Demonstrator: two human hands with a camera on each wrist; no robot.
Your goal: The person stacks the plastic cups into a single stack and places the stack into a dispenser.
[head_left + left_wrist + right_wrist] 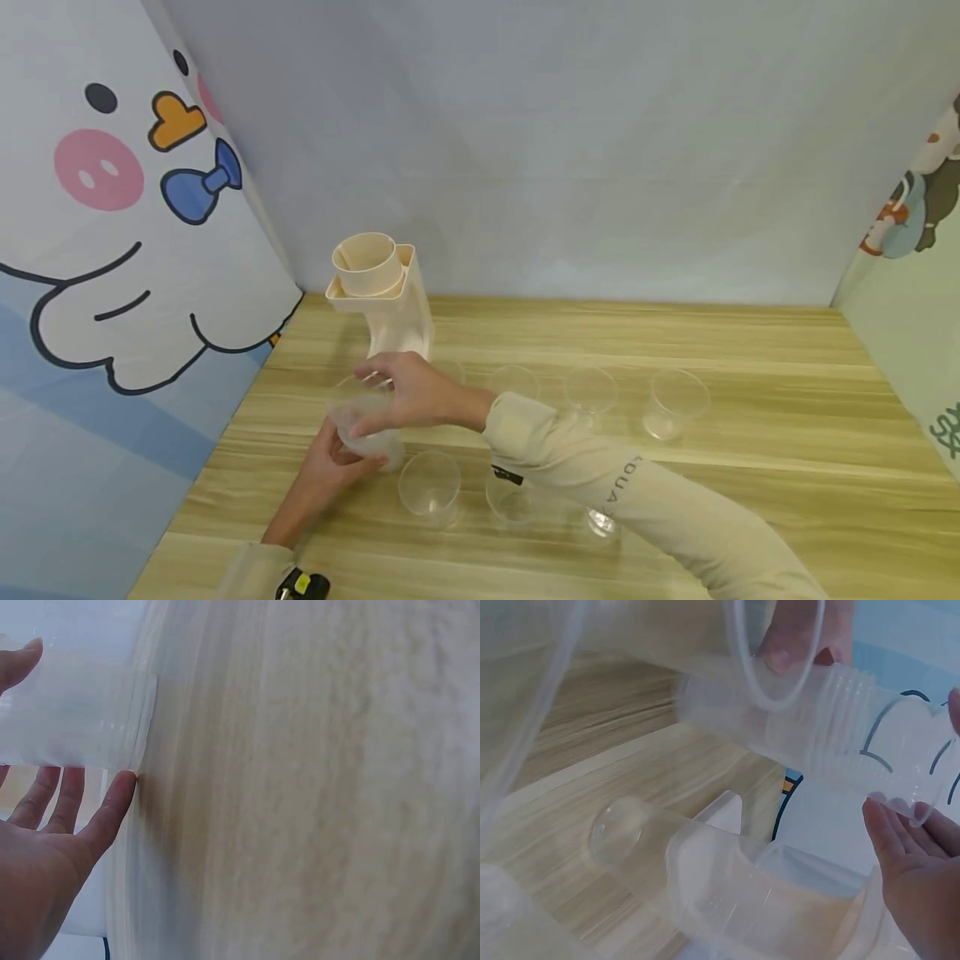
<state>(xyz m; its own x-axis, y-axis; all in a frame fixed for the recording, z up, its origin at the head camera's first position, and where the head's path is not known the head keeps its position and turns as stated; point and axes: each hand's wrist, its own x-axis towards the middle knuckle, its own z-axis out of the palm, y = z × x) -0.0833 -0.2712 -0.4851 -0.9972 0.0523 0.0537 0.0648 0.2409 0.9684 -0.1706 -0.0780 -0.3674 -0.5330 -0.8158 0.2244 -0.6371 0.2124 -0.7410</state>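
Note:
At the left of the table, both hands are on a stack of nested clear plastic cups [75, 712]. The left hand [330, 467] grips the stack from its near side, fingers along its wall in the left wrist view. From above, the right hand [420, 392] spans the mouth of the stack, its thumb and fingers at the rim of the end cup [907, 761]. Several ridged rims of nested cups show in the right wrist view. Behind the hands stands a cream plastic holder [401, 321] with a round open tube on top.
Several single clear cups stand in two rows, among them a back-row cup [678, 396] and a front-row cup [430, 483]. The right sleeve [637, 492] passes over part of both rows. A printed cloth [112, 275] borders the left side.

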